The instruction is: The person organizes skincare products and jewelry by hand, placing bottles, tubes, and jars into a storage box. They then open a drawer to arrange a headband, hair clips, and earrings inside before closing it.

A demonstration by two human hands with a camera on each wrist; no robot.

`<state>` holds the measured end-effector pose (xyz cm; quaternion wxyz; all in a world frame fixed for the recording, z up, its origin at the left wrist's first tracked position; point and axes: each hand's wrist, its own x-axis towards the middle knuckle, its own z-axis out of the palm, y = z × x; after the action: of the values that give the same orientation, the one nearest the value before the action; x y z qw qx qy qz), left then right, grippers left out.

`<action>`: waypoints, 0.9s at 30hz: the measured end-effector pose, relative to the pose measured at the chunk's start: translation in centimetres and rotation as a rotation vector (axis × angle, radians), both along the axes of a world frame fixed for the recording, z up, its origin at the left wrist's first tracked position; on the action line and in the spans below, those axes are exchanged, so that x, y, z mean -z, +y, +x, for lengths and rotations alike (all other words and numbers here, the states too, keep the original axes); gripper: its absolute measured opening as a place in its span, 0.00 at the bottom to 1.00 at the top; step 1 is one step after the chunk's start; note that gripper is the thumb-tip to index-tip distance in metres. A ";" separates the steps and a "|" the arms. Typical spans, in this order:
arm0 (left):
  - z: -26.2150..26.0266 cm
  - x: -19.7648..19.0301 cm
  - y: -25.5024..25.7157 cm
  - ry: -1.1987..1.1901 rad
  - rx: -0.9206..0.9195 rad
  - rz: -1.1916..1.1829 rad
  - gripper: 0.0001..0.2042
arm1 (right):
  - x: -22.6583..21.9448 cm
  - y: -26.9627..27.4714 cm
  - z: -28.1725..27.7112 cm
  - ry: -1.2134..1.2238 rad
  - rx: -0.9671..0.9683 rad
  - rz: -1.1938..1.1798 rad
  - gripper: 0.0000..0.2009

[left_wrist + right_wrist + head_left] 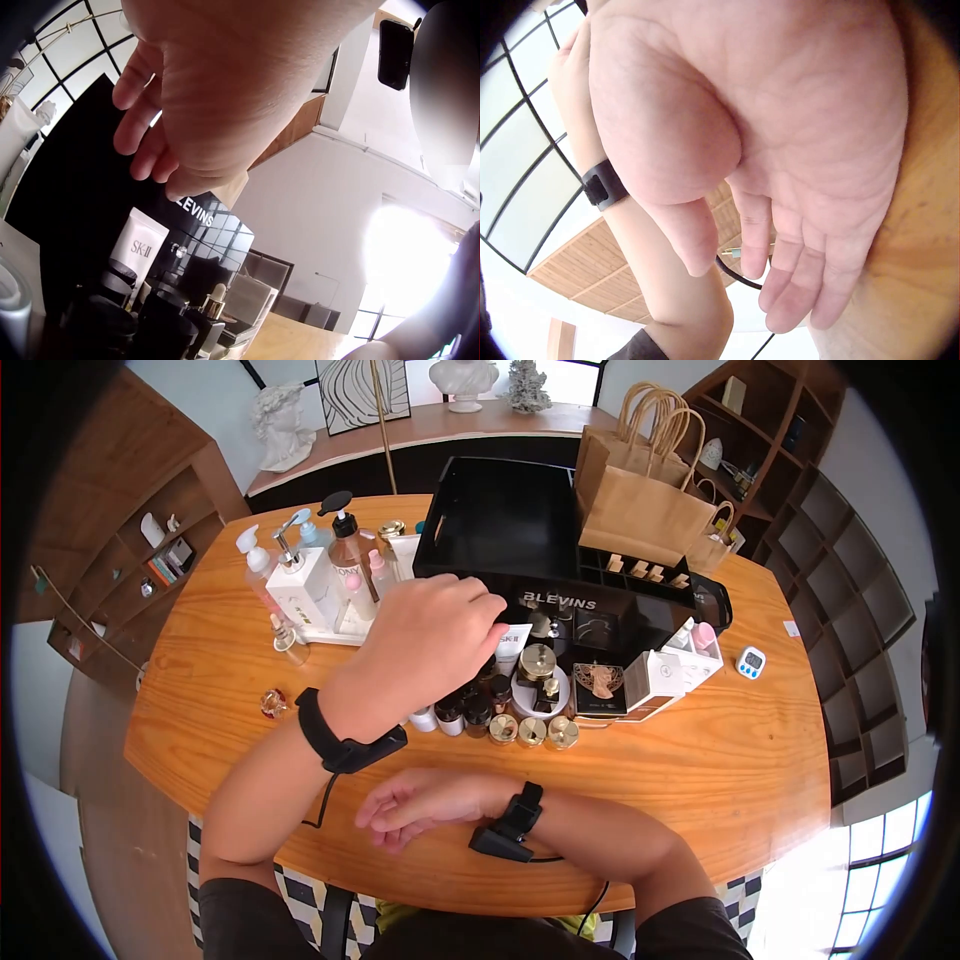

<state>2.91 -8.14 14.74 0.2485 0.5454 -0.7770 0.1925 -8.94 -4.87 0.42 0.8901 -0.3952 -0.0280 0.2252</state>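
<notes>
My left hand [440,630] is over the cosmetics in front of the black BLEVINS case [510,515]. Its fingers bend loosely and hold nothing visible in the left wrist view, above and behind the white SK-II tube [139,247]. Dark-capped bottles [478,712] stand below it, beside a gold-lidded jar [537,662]. Low over the table's front part, my right hand [425,805] points left with its palm bare and fingers relaxed [780,157]. Whether it touches the wood I cannot tell.
On the left, a white tray holds pump bottles [308,595]; a small glass bottle [290,642] and an amber stopper-like piece [273,703] lie nearer. Paper bags [640,510] stand back right, a small timer [750,662] at the right. A black cable [325,805] trails from the left wristband.
</notes>
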 end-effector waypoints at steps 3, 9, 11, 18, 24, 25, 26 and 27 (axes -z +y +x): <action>-0.5 0.5 -0.5 -0.028 -0.013 0.124 0.09 | -0.1 0.0 -0.2 -0.008 0.016 -0.029 0.21; -1.0 1.2 -1.4 -0.011 -0.030 0.295 0.06 | 0.1 0.0 0.0 -0.011 0.007 -0.050 0.21; -0.9 1.4 -1.7 -0.032 -0.073 0.314 0.05 | 0.0 0.0 -0.1 -0.013 0.007 -0.053 0.21; -1.0 1.3 -2.0 0.001 -0.077 0.315 0.06 | 0.0 0.0 -0.1 -0.012 0.003 -0.046 0.21; -0.9 1.1 -1.9 0.054 -0.078 0.297 0.06 | 0.1 0.0 -0.1 -0.019 0.005 -0.043 0.21; -0.9 0.9 -2.0 0.056 -0.083 0.293 0.06 | 0.1 0.0 -0.1 -0.019 0.004 -0.043 0.21; -0.9 0.8 -2.0 0.058 -0.088 0.290 0.06 | 0.1 0.0 -0.1 -0.021 0.006 -0.043 0.22; -0.9 0.6 -1.9 0.058 -0.088 0.290 0.06 | 0.2 0.1 -0.1 -0.022 0.007 -0.041 0.22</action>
<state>2.02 -10.07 14.09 0.1807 0.6146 -0.7644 0.0729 -9.02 -4.82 0.27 0.8822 -0.4162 -0.0319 0.2180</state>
